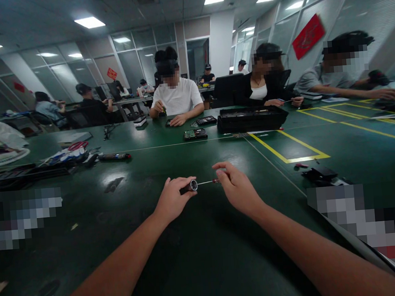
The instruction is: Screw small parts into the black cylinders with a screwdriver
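In the head view, the thin screwdriver [205, 182] could slip off the dark, metal-rimmed cylinder [194, 185] if either grip slackens, as both sit above the green table [200, 266]. The left hand [174, 197] is partly closed, pinching the cylinder between thumb and fingers; the right hand [236, 186] curls loosely at the screwdriver's red end, its exact hold unclear.

Table [134, 171] was dark green, marked with yellow tape [304, 159]. Cylinder [193, 185] showed dark body, silvery rim; rod [205, 182] was silvery, red-ended. Box [252, 122] was black. Scissor handles [78, 146], poster [308, 36] looked red.
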Tool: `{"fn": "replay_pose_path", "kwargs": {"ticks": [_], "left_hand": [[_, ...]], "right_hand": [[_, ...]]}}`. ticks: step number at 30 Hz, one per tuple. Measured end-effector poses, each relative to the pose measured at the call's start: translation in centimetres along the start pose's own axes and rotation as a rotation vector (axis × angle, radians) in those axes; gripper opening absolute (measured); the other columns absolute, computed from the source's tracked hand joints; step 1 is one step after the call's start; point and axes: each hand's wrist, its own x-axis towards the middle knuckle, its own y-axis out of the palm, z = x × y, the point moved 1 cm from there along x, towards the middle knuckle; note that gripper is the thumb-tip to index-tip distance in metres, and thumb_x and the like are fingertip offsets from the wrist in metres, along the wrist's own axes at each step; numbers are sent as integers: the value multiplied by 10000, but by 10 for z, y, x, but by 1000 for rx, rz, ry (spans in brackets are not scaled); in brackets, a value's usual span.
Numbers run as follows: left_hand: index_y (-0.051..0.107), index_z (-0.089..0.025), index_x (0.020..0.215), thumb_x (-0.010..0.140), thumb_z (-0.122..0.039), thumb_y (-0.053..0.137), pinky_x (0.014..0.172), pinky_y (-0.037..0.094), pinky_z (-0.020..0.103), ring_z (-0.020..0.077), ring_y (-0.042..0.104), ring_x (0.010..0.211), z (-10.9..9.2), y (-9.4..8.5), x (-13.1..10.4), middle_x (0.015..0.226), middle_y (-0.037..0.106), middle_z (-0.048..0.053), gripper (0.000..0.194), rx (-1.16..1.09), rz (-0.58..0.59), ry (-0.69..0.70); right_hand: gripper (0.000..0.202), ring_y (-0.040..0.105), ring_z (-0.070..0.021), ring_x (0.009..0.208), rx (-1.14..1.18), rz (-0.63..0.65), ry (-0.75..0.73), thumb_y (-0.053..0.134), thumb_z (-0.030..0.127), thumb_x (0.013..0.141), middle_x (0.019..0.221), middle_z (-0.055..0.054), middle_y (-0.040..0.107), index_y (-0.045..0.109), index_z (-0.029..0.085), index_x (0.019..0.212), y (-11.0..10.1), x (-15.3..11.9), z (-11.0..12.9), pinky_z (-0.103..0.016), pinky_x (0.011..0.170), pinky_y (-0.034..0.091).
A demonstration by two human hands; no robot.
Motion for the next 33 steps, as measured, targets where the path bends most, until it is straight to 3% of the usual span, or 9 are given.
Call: {"fn": "replay_pose_path", "kwargs": {"ticks": [6, 10, 13, 18, 25, 29, 33], "left_hand": [[656, -323, 1250, 874, -235, 679, 1162, 169, 651, 273, 587, 1208, 0, -1, 0, 1261, 683, 36, 386, 8, -22, -9], [661, -321, 1241, 870, -238, 682, 1165, 157, 658, 271, 586, 1209, -2, 1, 0, 1251, 687, 31, 380, 18, -9, 2], [666, -312, 1234, 873, -237, 675, 1163, 150, 666, 275, 583, 1209, -1, 2, 0, 1249, 688, 43, 369, 16, -3, -8], [650, -316, 1263, 870, -245, 676, 1163, 171, 652, 273, 590, 1194, 4, 1, 0, 1257, 682, 50, 400, 12, -39, -25], [664, -317, 1241, 864, -228, 686, 1166, 169, 641, 265, 596, 1174, 4, 1, 0, 1227, 690, 38, 388, 10, -48, -17], [654, -327, 1255, 866, -232, 687, 1164, 173, 643, 268, 589, 1188, 4, 1, 0, 1244, 684, 32, 402, 9, -40, -19], [653, -322, 1262, 866, -240, 689, 1166, 178, 638, 272, 595, 1178, 4, 0, 0, 1231, 687, 38, 406, 11, -45, -19]], "right_hand": [[235, 642, -212, 861, 80, 3, -76, 485, 330, 964, 947, -53, 652, 536, 216, 1164, 1, -4, 5, -336, 732, 483], [345, 641, -208, 737, 22, -19, 5, 357, 437, 1020, 814, -31, 664, 611, 228, 1125, 0, -2, 5, -328, 641, 446], [335, 630, -204, 713, -29, -11, 6, 358, 388, 1016, 816, -32, 674, 634, 226, 1116, 0, -1, 5, -330, 638, 432], [299, 610, -196, 734, 24, 39, -32, 422, 315, 981, 880, -36, 654, 529, 215, 1242, 0, -4, 7, -322, 649, 446], [332, 611, -196, 701, -21, 56, 11, 348, 406, 1017, 818, -24, 657, 623, 227, 1070, -1, -3, 9, -321, 626, 416], [260, 607, -194, 696, 40, 56, 34, 426, 350, 983, 869, -32, 666, 556, 220, 1168, -1, -3, 9, -320, 609, 431], [190, 633, -213, 847, 188, 15, 12, 546, 340, 928, 939, -58, 667, 581, 211, 1063, 1, -4, 10, -356, 747, 496]]}}
